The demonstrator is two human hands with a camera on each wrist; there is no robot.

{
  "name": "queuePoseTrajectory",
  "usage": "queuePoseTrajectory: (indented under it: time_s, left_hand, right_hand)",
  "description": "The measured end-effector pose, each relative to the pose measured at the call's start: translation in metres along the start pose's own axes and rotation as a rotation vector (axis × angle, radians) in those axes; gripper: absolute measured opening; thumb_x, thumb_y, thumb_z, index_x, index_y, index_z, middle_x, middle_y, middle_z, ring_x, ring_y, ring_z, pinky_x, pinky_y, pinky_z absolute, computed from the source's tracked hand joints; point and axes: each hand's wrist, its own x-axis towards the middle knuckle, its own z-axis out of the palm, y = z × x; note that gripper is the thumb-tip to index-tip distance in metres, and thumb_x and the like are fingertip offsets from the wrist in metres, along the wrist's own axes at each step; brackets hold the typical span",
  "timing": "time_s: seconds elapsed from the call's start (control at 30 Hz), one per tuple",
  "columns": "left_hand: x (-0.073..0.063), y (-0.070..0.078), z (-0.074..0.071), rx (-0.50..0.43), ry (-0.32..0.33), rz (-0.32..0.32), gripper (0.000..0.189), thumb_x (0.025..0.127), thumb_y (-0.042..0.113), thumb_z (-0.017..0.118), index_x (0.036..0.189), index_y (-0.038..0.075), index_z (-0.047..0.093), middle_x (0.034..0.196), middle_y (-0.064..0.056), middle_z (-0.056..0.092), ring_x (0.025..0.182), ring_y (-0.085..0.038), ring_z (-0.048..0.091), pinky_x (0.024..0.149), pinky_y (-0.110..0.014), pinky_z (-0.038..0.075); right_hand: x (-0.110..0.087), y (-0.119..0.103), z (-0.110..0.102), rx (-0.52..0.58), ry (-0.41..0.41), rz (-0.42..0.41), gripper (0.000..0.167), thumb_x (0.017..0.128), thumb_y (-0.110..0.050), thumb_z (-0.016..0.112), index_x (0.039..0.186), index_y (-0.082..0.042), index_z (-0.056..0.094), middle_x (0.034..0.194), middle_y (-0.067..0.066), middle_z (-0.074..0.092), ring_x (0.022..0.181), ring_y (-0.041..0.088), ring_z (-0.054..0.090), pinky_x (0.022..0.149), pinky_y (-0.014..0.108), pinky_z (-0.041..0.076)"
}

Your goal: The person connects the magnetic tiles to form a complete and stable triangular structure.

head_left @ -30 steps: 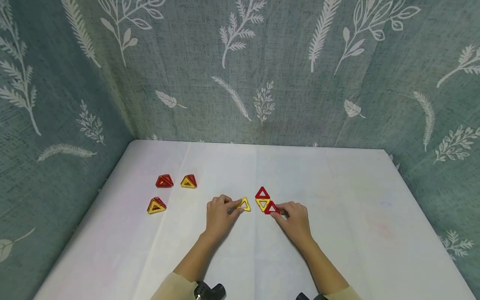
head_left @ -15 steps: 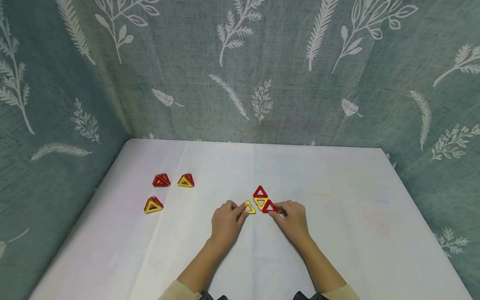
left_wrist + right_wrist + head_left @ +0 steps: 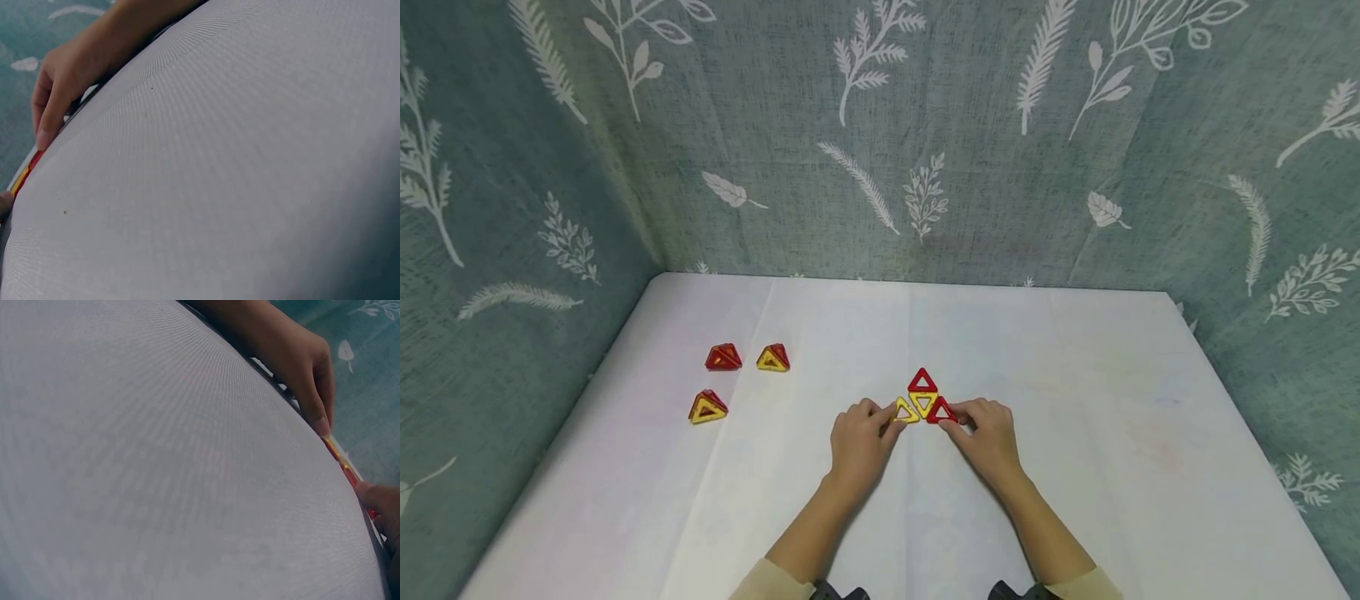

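Observation:
Between finger and thumb, my left hand (image 3: pixel 859 439) pinches a yellow triangular tile (image 3: pixel 906 412) with an open centre. Its right side lies against or very close to a second yellow triangular tile (image 3: pixel 923 403), which points down. Above that one, a red triangular tile (image 3: pixel 922 382) points away from me. My right hand (image 3: pixel 988 437) pinches another red triangular tile (image 3: pixel 942 411), which adjoins the middle yellow tile on the right. All these tiles lie flat on the white table. Both wrist views show the hands and tiles only at a low angle near the edge.
At the left of the white table (image 3: pixel 1075 467) stand three small pyramids of triangular tiles: a red pyramid (image 3: pixel 723 357), a yellow-and-red pyramid (image 3: pixel 773 358), and another yellow-and-red pyramid (image 3: pixel 707 407) nearer me. A green leaf-patterned cloth (image 3: pixel 790 225) hangs behind the table.
My left hand has moved right with its yellow tile, closing the gap to the middle yellow tile. The right hand stays at its red tile; the pyramids have not moved.

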Motion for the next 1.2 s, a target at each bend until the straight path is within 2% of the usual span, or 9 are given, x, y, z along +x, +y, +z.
queuePoseTrajectory:
  time_s: [0.1,0.33,0.53,0.67,0.87,1.0,1.2]
  left_hand:
    - [0.001,0.001,0.001,-0.008,0.004,0.008,0.032,0.079,0.032,0.076,0.106,0.014,0.074,0.074,0.003,0.053,0.063,-0.011,0.044,0.058,-0.024,0.033]
    - [0.003,0.003,0.004,0.015,0.022,0.074,0.027,0.080,0.028,0.075,0.104,0.014,0.075,0.074,0.003,0.058,0.064,-0.013,0.049,0.058,-0.025,0.036]
    - [0.005,0.005,0.005,0.023,0.012,0.049,0.028,0.081,0.030,0.074,0.103,0.012,0.074,0.073,0.002,0.057,0.064,-0.014,0.049,0.058,-0.025,0.035]
    - [0.006,0.004,0.005,-0.005,0.001,0.040,0.029,0.082,0.029,0.074,0.103,0.010,0.073,0.074,0.001,0.057,0.066,-0.014,0.049,0.060,-0.026,0.038]
    - [0.006,-0.002,0.000,-0.111,0.019,-0.016,0.029,0.080,0.022,0.076,0.102,0.004,0.072,0.077,-0.002,0.059,0.068,-0.014,0.050,0.062,-0.028,0.042]
    - [0.005,-0.003,-0.002,-0.127,-0.028,-0.052,0.038,0.077,0.028,0.077,0.107,0.005,0.070,0.080,-0.001,0.056,0.070,-0.014,0.048,0.063,-0.028,0.040]
    - [0.011,-0.003,0.003,-0.077,-0.138,-0.084,0.053,0.079,0.040,0.074,0.124,0.015,0.063,0.093,-0.002,0.050,0.083,-0.016,0.045,0.070,-0.029,0.037]
  right_hand:
    - [0.000,0.000,0.000,-0.004,0.004,0.003,0.028,0.070,-0.020,0.083,0.093,-0.008,0.073,0.072,0.001,0.063,0.068,0.014,0.050,0.072,0.037,0.038]
    - [0.002,0.000,-0.002,0.007,0.003,0.001,0.028,0.071,-0.019,0.083,0.093,-0.007,0.072,0.072,0.002,0.063,0.068,0.015,0.050,0.073,0.037,0.038]
    - [0.002,0.001,-0.004,0.016,0.009,-0.015,0.027,0.071,-0.018,0.083,0.092,-0.006,0.071,0.072,0.003,0.063,0.068,0.016,0.051,0.072,0.038,0.038]
    - [0.003,0.002,-0.004,0.030,0.021,-0.036,0.026,0.069,-0.017,0.084,0.090,-0.006,0.072,0.070,0.002,0.063,0.067,0.016,0.051,0.072,0.038,0.039]
    - [0.003,0.003,-0.001,0.082,0.026,-0.162,0.024,0.066,-0.016,0.085,0.083,-0.006,0.072,0.065,0.000,0.063,0.062,0.012,0.052,0.070,0.037,0.041]
    - [0.001,0.003,0.000,0.098,0.017,-0.185,0.023,0.066,-0.016,0.085,0.083,-0.007,0.072,0.066,-0.002,0.063,0.063,0.011,0.053,0.072,0.037,0.041]
    - [0.000,0.005,-0.002,0.079,-0.005,-0.180,0.027,0.065,-0.019,0.086,0.086,-0.009,0.072,0.067,-0.003,0.062,0.065,0.010,0.052,0.074,0.037,0.041]
